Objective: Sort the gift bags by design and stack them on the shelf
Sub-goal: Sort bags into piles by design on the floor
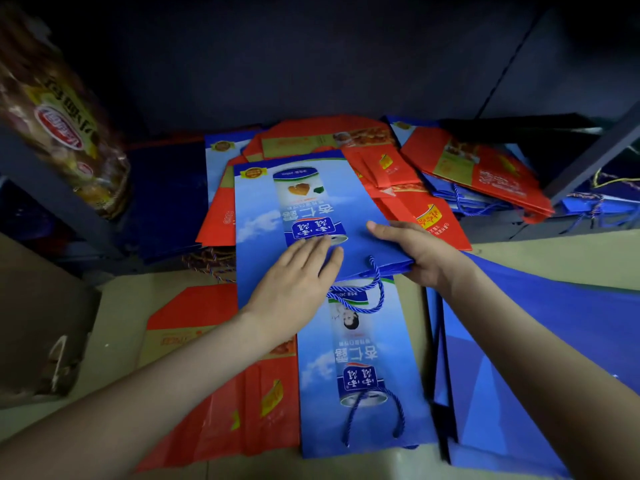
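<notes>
Nearest me, a blue floor bag (pixel 363 368) with a can printed on it lay flat on the pale floor, its rope handle toward the person. Red floor bags (pixel 228 393) lay touching its left edge, and plain blue bags (pixel 540 341) spread to its right.

Beyond those, both arms reached to the shelf (pixel 561 227) edge. The left hand (pixel 294 275) lay flat on the top bag (pixel 311 199), fingers straight and together, holding nothing. The right hand (pixel 422 254) gripped that bag's near right corner, thumb on top and fingers curled beneath. The top bag was blue with the same can design and sat on a mixed pile. Its near end stuck out past the shelf edge, and its blue cord (pixel 374 292) drooped over the floor bag.

Behind it, red bags (pixel 381 174) fanned out under and beside it. A far pile (pixel 485 171) of red and blue bags lay further right. A brown packet (pixel 62 126) leaned at the far left.
</notes>
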### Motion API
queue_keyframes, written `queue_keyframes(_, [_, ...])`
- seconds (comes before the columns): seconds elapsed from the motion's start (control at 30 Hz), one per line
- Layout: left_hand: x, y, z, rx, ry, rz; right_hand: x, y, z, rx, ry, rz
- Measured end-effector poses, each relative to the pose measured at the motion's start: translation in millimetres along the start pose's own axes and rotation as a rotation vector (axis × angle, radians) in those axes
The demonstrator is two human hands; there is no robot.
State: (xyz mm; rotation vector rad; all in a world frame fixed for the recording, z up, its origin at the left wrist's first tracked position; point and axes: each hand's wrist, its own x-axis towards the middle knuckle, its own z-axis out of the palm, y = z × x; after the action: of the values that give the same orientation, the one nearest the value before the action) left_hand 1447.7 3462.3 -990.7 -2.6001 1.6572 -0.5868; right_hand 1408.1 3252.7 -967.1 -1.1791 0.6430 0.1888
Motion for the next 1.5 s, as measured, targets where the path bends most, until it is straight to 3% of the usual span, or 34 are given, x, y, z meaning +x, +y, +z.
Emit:
queue_keyframes(0.1, [-2.2,0.6,1.8,-0.131,-0.152,0.062,-6.9,0.7,-6.0,-0.006,-0.077,-0.074])
queue_keyframes(0.17, [-8.0,1.7,-0.6,-0.271,-0.258,0.012,-15.1,5.8,-16.3,-0.020,-0.108,-0.156])
queue_keyframes(0.27, [-19.3,1.6,7.5,-0.546,-0.157,-0.307,-30.0,23.8,-38.5,-0.056,-0.143,-0.186])
queue_keyframes(0.4, [-38.2,14.5,30.5,-0.665,-0.129,-0.792,-48.7,53.5,-63.0,-0.183,-0.171,-0.156])
queue_keyframes(0.47, [-46.8,27.1,37.1,-0.877,-0.077,-0.942,-52.9,68.8,-70.3,-0.274,-0.131,-0.172])
queue_keyframes(0.57, [-59.6,41.3,42.1,-1.091,0.042,-0.921,-54.2,88.9,-65.4,-0.569,-0.044,-0.264])
queue_keyframes(0.67, [-78.6,56.0,48.0,-1.154,0.006,-0.830,-48.6,98.9,-59.6,-0.917,0.069,-0.429])
queue_keyframes(0.8, [-113.7,71.2,56.4,-1.147,-0.159,-0.679,-48.2,95.5,-58.2,-0.869,0.174,-0.533])
queue_keyframes(0.87, [-118.8,69.3,58.3,-1.147,-0.142,-0.740,-51.6,94.0,-55.9,-0.879,0.182,-0.475])
queue_keyframes(0.97, [-118.1,57.4,60.9,-1.151,-0.011,-0.882,-54.8,102.9,-52.3,-1.097,0.090,-0.410])
queue_keyframes(1.07, [-123.6,55.0,62.2,-1.033,-0.169,-0.952,-54.2,117.1,-45.9,-1.353,0.024,-0.396])
queue_keyframes(1.17, [-135.6,75.4,56.0,-0.922,-0.413,-1.025,-45.7,132.9,-40.1,-1.329,-0.088,-0.445])
queue_keyframes(1.3, [-157.1,96.2,67.8,-0.826,-0.557,-1.079,-36.3,157.1,-34.7,-1.408,-0.208,-0.405])
queue_keyframes(1.5, [-158.2,102.8,82.2,-0.876,-0.699,-1.144,-41.3,182.8,-25.5,-1.628,-0.057,-0.401])
